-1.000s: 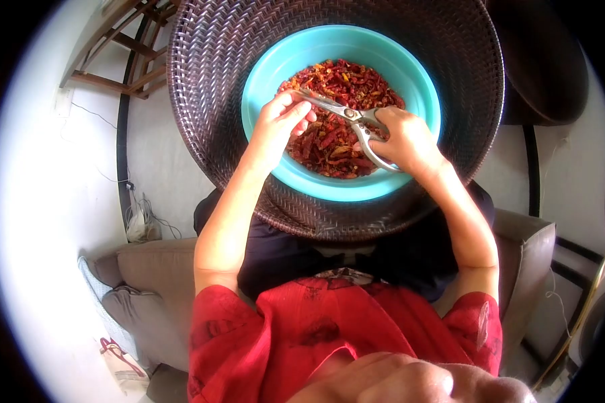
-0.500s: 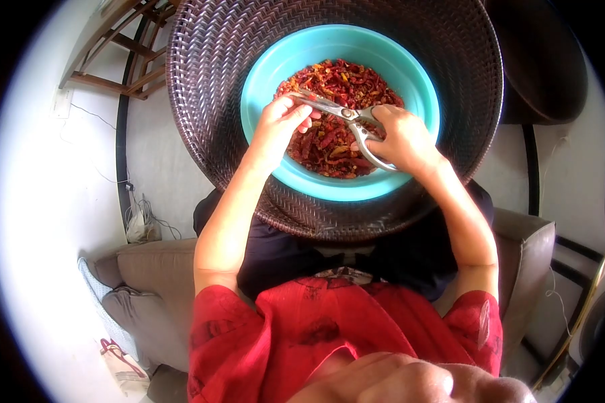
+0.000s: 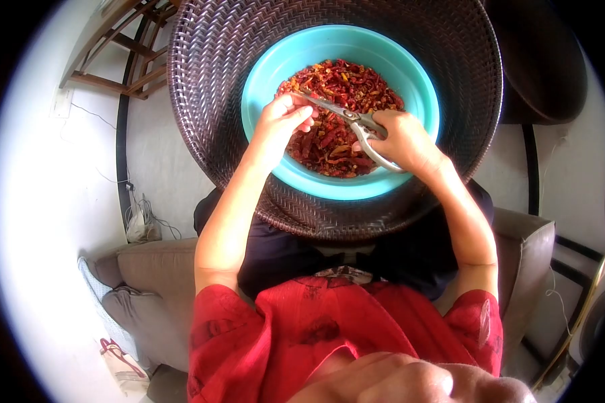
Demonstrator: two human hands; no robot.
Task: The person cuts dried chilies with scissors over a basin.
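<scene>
My left hand [image 3: 282, 127] is over the left side of a turquoise basin [image 3: 343, 190], thumb and fingers pinched at the scissor tips. It seems to hold a dried red chili pepper, mostly hidden by the fingers. In my right hand [image 3: 410, 141] are grey-handled scissors [image 3: 351, 115], their blades pointing left to the left fingertips and nearly together. Below both hands, cut dried chilies [image 3: 336, 144] cover the basin's bottom, red with some orange pieces and pale seeds.
The basin sits inside a large dark woven basket [image 3: 208, 87] over my lap. A grey sofa [image 3: 158, 269] is around me. A wooden rack [image 3: 131, 47] stands at upper left, a dark rounded seat [image 3: 544, 67] at upper right. Cables [image 3: 154, 218] lie on the left floor.
The scissors have shifted slightly right and their blades have come closer together. A red bit seen at the blades before no longer shows there. My left hand has barely moved.
</scene>
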